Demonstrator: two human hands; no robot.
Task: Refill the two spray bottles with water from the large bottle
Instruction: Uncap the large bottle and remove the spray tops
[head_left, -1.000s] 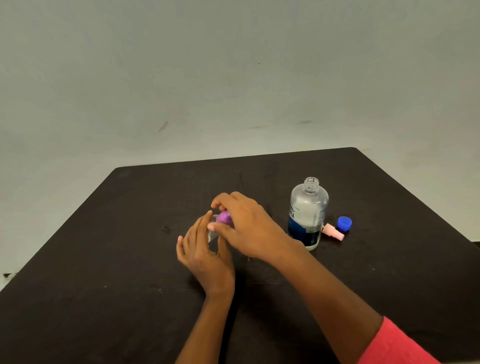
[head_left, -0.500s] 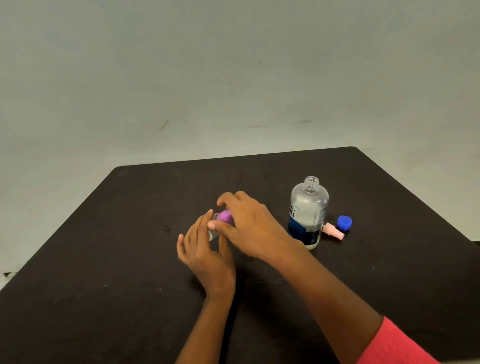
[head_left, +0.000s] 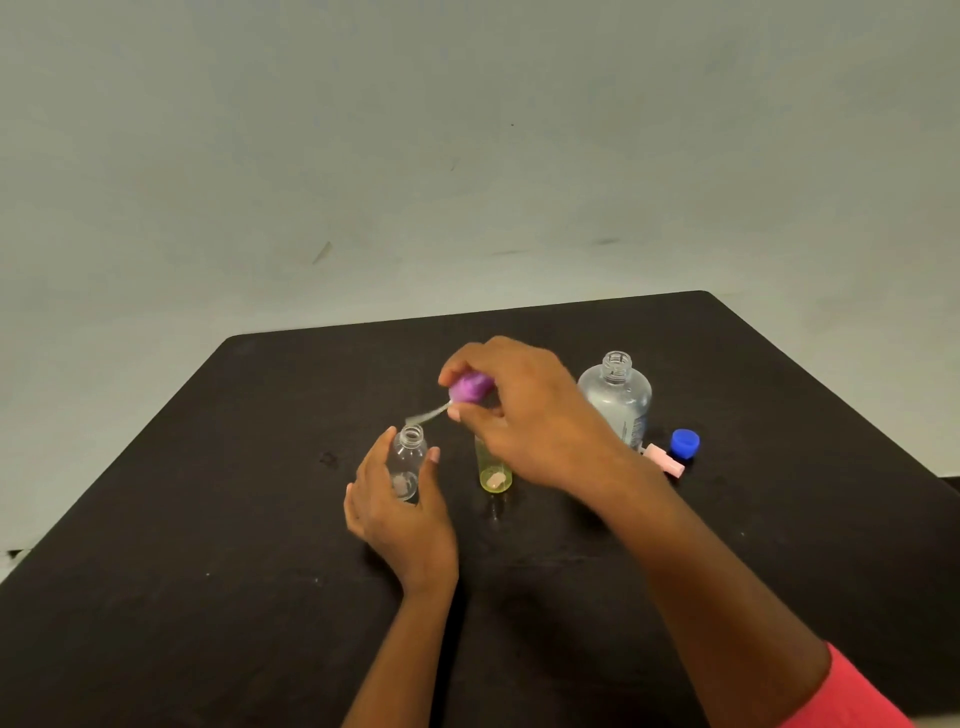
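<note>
A small clear spray bottle (head_left: 409, 462) stands upright with its neck uncovered, and my left hand (head_left: 400, 512) grips its body from the near side. Above and to its right, my right hand (head_left: 524, 421) pinches the purple spray head (head_left: 470, 387), whose thin dip tube (head_left: 428, 414) points down-left, clear of the bottle's mouth. A small yellow-green spray bottle (head_left: 493, 470) stands under my right hand, its top hidden. The large clear bottle (head_left: 618, 397) stands uncapped at the right, partly filled with water.
A pink spray head (head_left: 662, 460) and a blue cap (head_left: 684, 443) lie on the black table (head_left: 208, 597) just right of the large bottle. The table's far edge meets a pale wall; its right edge slopes down past the cap.
My right hand has lifted the purple spray head up and off the clear bottle, drawing the dip tube out. The yellow-green bottle, hidden before, now shows. My left hand keeps its hold.
</note>
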